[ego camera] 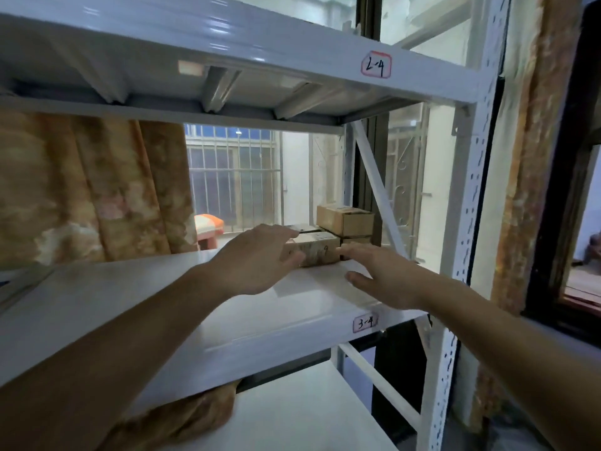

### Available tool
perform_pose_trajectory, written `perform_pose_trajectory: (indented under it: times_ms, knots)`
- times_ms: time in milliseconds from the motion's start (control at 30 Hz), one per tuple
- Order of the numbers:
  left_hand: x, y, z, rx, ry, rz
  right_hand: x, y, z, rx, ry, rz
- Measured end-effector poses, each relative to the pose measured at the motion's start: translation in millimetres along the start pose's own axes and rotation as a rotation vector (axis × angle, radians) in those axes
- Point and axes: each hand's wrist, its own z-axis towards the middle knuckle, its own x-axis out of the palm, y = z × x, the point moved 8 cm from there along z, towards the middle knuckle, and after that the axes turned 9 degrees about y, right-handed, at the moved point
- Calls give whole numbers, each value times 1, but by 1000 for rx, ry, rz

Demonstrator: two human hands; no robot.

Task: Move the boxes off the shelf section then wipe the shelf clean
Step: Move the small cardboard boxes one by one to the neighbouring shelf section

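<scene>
Both hands reach in over the white shelf (pixel 162 304), the one tagged "3-4" (pixel 365 322) on its front edge.

Left hand (pixel 257 258): palm down, fingers (pixel 283 234) mostly straight and close together, lying over the top left edge of the front box (pixel 320 250). Thumb side comes down the box's front-left face. Touching, but motion blur means I can't tell if it's a real grip or just resting.

Right hand (pixel 383 278): fingers straight and slightly spread, thumb (pixel 357 277) held apart and low over the shelf surface. Fingertips reach the lower right corner of the front box; contact looks likely but is blurred. Nothing held.

Boxes: small cardboard cluster at the back right corner of the shelf, next to the diagonal brace (pixel 377 187). Front box sits on the shelf, handwritten mark on its face. Behind it is a stack with the upper box (pixel 344 219) on top of at least one more; lower ones are mostly hidden. A dark flat thing sits behind the left hand; can't identify it.

Shelf above is tagged "2-4" (pixel 376 64). Orange-brown curtain (pixel 91 190) hangs behind the rack on the left; barred window (pixel 234 177) shows through the gap. More curtain cloth lies on the lower shelf (pixel 292 411).
</scene>
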Motion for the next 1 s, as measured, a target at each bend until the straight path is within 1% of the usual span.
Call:
perform_pose_trajectory:
  times_ms: [67, 133, 367, 500, 600, 700, 767, 1000]
  knots:
    - [6, 5, 13, -42, 7, -9, 0, -12, 22, -55, -23, 12]
    - [13, 10, 24, -93, 20, 11, 2, -22, 42, -96, -46, -32]
    - [31, 29, 71, -173, 87, 138, -1, -24, 105, -217, -117, -459]
    - [55, 42, 81, -237, 117, 97, 19, -36, 128, -187, -80, -583]
    - [64, 43, 80, -206, 101, 131, 27, -38, 131, -194, -120, -587]
    - [58, 44, 78, -185, 7, 176, 29, -39, 132, -210, -132, -551]
    - [55, 47, 79, -190, -23, 180, 31, -39, 134, -212, -140, -535]
    - [50, 55, 76, -203, -66, 202, 35, -35, 133, -236, -153, -402]
